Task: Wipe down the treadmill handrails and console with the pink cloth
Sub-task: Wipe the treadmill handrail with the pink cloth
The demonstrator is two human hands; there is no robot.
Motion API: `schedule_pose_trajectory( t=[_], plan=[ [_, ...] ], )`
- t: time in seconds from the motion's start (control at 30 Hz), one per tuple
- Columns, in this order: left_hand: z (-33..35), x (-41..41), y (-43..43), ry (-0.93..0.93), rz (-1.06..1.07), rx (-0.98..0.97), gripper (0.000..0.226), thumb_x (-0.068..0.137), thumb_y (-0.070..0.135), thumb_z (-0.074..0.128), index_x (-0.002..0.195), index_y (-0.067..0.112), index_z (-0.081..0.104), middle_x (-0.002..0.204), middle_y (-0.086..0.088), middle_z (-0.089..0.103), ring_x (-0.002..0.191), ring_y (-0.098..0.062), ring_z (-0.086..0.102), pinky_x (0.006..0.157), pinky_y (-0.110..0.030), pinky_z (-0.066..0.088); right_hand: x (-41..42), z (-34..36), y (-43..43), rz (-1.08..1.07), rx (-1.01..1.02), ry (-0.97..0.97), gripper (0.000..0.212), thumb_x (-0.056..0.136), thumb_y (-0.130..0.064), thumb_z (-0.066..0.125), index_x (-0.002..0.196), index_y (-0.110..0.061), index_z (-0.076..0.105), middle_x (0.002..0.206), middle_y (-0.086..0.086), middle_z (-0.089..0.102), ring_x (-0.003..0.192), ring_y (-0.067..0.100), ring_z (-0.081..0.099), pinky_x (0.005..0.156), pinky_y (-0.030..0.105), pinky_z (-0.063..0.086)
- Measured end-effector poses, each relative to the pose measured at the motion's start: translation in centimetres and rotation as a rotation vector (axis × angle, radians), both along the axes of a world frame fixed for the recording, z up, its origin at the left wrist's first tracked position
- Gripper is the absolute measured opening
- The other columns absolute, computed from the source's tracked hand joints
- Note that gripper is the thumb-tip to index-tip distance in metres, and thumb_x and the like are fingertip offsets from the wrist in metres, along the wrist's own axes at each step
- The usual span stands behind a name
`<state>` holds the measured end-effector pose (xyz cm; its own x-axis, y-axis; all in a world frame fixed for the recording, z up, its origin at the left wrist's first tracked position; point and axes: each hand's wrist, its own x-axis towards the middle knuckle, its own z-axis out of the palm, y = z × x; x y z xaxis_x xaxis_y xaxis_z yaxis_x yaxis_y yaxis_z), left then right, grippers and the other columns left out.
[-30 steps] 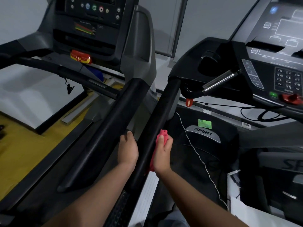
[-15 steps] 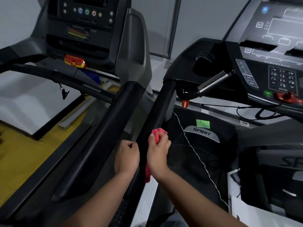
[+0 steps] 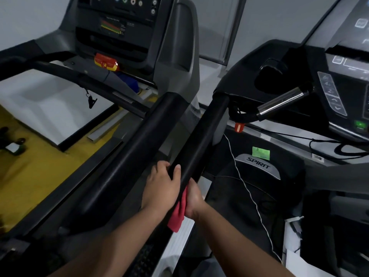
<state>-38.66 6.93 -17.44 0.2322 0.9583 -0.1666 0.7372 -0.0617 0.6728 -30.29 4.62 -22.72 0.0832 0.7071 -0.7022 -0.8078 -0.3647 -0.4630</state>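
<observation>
Low on the black handrail, grips the bar with the left hand, thumb laid over the top. Just beside it, clamps the pink cloth against the rail's right side with the right hand, loose end hanging below. Faces a second handrail to the left, a chrome grip bar past the rail's top end, and a console at upper right.
</observation>
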Motion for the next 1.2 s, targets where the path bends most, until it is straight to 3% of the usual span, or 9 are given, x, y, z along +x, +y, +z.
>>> schedule_pose_trajectory(
  t=[0.13, 0.33, 0.4, 0.5, 0.6, 0.7, 0.83, 1.1, 1.2],
  plan=[
    [0.2, 0.5, -0.8, 0.106, -0.081, 0.13, 0.057, 0.095, 0.054, 0.037, 0.141, 0.019, 0.037, 0.136, -0.001, 0.046, 0.123, -0.018, 0.046, 0.094, -0.029, 0.041, 1.8, 1.3, 0.3, -0.076, 0.037, -0.202, 0.042, 0.101, -0.029, 0.032, 0.104, -0.002, 0.064, 0.097, 0.017, 0.068, 0.087, 0.027, 0.067, 0.072, 0.032, 0.054],
    [0.6, 1.4, -1.1, 0.168, -0.078, -0.014, 0.069, 0.092, 0.05, 0.046, 0.149, 0.019, 0.021, 0.141, -0.01, 0.045, 0.125, -0.029, 0.046, 0.1, -0.038, 0.039, 3.1, 4.0, 1.2, -0.23, 0.006, -0.789, 0.019, 0.099, -0.033, 0.042, 0.093, -0.017, 0.05, 0.103, 0.007, 0.058, 0.097, 0.019, 0.057, 0.089, 0.035, 0.047],
    [0.8, 1.4, -1.1, 0.131, -0.064, -0.057, 0.066, 0.094, 0.053, 0.039, 0.149, 0.02, 0.024, 0.141, -0.011, 0.045, 0.126, -0.03, 0.045, 0.101, -0.039, 0.037, 3.0, 4.9, 0.8, -0.199, 0.086, -0.95, 0.013, 0.098, -0.031, 0.045, 0.096, -0.019, 0.051, 0.109, -0.001, 0.05, 0.099, 0.009, 0.052, 0.091, 0.025, 0.04],
    [1.1, 1.5, -0.8, 0.134, -0.051, -0.097, 0.062, 0.097, 0.057, 0.023, 0.147, 0.019, 0.029, 0.143, -0.014, 0.042, 0.131, -0.032, 0.039, 0.103, -0.039, 0.032, 2.0, 6.0, -0.4, -0.077, 0.15, -1.137, 0.011, 0.097, -0.027, 0.048, 0.095, -0.018, 0.052, 0.102, -0.006, 0.041, 0.086, 0.0, 0.047, 0.071, 0.004, 0.033],
    [0.8, 1.7, 1.2, 0.208, -0.037, -0.16, 0.068, 0.098, 0.055, 0.011, 0.139, 0.012, 0.044, 0.137, -0.02, 0.048, 0.128, -0.034, 0.043, 0.102, -0.04, 0.032, 0.8, 5.7, -2.1, 0.003, 0.22, -1.181, 0.011, 0.096, -0.026, 0.052, 0.085, -0.028, 0.052, 0.1, -0.01, 0.042, 0.086, -0.003, 0.05, 0.074, -0.001, 0.034],
    [0.5, 2.3, 2.9, 0.252, -0.066, -0.218, 0.077, 0.097, 0.056, 0.004, 0.132, 0.007, 0.052, 0.135, -0.018, 0.052, 0.127, -0.032, 0.046, 0.101, -0.04, 0.034, 0.8, 5.0, -2.3, -0.003, 0.211, -1.16, 0.009, 0.097, -0.026, 0.05, 0.093, -0.02, 0.056, 0.104, -0.007, 0.045, 0.091, -0.005, 0.049, 0.078, 0.0, 0.033],
    [0.8, 2.4, 2.6, 0.189, -0.048, -0.261, 0.075, 0.098, 0.058, 0.008, 0.137, 0.006, 0.047, 0.141, -0.015, 0.048, 0.13, -0.029, 0.044, 0.101, -0.037, 0.034, 2.0, 4.6, -0.5, -0.128, 0.184, -1.114, 0.008, 0.099, -0.026, 0.044, 0.095, -0.023, 0.051, 0.108, -0.001, 0.053, 0.097, 0.005, 0.052, 0.086, 0.017, 0.039],
    [1.0, 2.0, 2.4, 0.048, 0.002, -0.318, 0.073, 0.097, 0.061, 0.018, 0.146, 0.01, 0.035, 0.148, -0.011, 0.04, 0.136, -0.028, 0.038, 0.106, -0.038, 0.029, 2.6, 4.3, -0.3, -0.195, 0.061, -0.771, 0.022, 0.1, -0.032, 0.041, 0.117, -0.018, 0.038, 0.103, -0.004, 0.052, 0.092, 0.004, 0.052, 0.074, 0.019, 0.039],
    [0.8, 2.0, 2.6, 0.048, 0.001, -0.32, 0.073, 0.096, 0.061, 0.018, 0.144, 0.01, 0.037, 0.146, -0.012, 0.043, 0.134, -0.029, 0.04, 0.104, -0.038, 0.031, 0.8, 4.3, -1.5, -0.146, 0.014, -0.862, 0.019, 0.1, -0.031, 0.043, 0.107, -0.014, 0.044, 0.094, -0.004, 0.054, 0.085, 0.007, 0.054, 0.065, 0.015, 0.04]
  ],
)
